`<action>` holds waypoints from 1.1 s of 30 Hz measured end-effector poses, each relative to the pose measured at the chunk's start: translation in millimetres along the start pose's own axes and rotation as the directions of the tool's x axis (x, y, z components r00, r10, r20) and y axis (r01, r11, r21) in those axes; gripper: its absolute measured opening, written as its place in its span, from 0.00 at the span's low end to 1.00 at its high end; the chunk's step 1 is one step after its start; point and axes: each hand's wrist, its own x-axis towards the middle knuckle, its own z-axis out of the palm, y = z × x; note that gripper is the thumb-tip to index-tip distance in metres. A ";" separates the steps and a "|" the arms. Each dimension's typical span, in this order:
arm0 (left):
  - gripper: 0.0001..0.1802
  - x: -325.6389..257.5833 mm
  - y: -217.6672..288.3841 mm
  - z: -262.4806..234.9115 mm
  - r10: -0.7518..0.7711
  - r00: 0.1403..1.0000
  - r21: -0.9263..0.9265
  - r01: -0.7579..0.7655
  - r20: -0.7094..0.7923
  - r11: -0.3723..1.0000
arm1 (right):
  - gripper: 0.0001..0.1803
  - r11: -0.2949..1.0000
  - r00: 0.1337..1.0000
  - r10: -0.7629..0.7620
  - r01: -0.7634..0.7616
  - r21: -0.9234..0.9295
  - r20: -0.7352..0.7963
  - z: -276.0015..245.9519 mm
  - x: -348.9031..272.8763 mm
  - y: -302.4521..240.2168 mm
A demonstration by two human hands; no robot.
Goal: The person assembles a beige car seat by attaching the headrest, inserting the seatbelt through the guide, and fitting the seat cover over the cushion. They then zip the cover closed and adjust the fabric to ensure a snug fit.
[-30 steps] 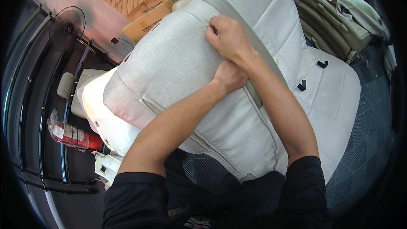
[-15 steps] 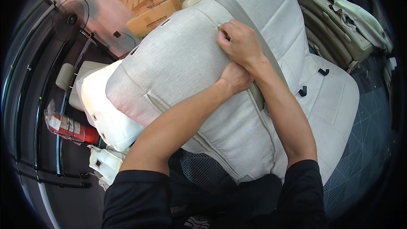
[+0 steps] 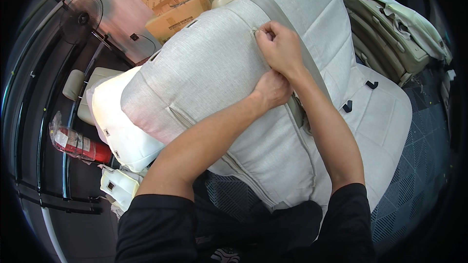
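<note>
A car seat backrest in a pale grey fabric cover [image 3: 204, 58] lies in front of me. My right hand [image 3: 282, 47] is closed in a fist at its upper part, beside a small opening in a seam [image 3: 254, 32]. Just below it, my left hand [image 3: 273, 88] is closed against the cover, touching the right wrist. What either hand grips is hidden. A grey seat belt [image 3: 273, 7] runs over the backrest and passes behind my right hand and forearm. Below the hands, an edged seam [image 3: 303, 141] continues down the cover. Another open seam [image 3: 180, 116] shows left of my left forearm.
The seat cushion [image 3: 380, 122] with two black hooks [image 3: 347, 106] extends right. White foam pieces [image 3: 124, 117] and a wrapped red fire extinguisher [image 3: 85, 145] lie left. Behind are cardboard boxes [image 3: 183, 17] and a fan [image 3: 83, 18]. Beige seat parts [image 3: 385, 39] stand far right.
My right hand has turned slightly and shifted a little right, uncovering more of the seam opening. The left hand stays nearly in place, still closed.
</note>
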 end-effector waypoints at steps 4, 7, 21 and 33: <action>0.17 -0.9 -0.2 1.9 0.067 0.997 0.116 -0.061 -0.050 0.991 | 0.14 0.987 0.984 0.158 -0.155 -0.039 0.088 0.3 15.9 -4.7; 0.16 -3.6 0.3 -1.1 0.070 0.997 0.170 -0.065 -0.025 0.983 | 0.13 0.959 0.948 0.283 -0.275 -0.070 0.144 -1.1 21.4 -9.5; 0.16 -0.4 1.2 -10.7 0.035 0.997 0.021 -0.037 0.074 0.999 | 0.10 0.917 0.916 0.381 -0.392 0.073 0.123 -4.1 3.3 -1.4; 0.16 0.5 1.3 -5.8 0.045 0.997 0.049 -0.048 0.068 0.998 | 0.09 0.876 0.876 0.460 -0.475 0.090 0.145 -6.8 2.4 -5.2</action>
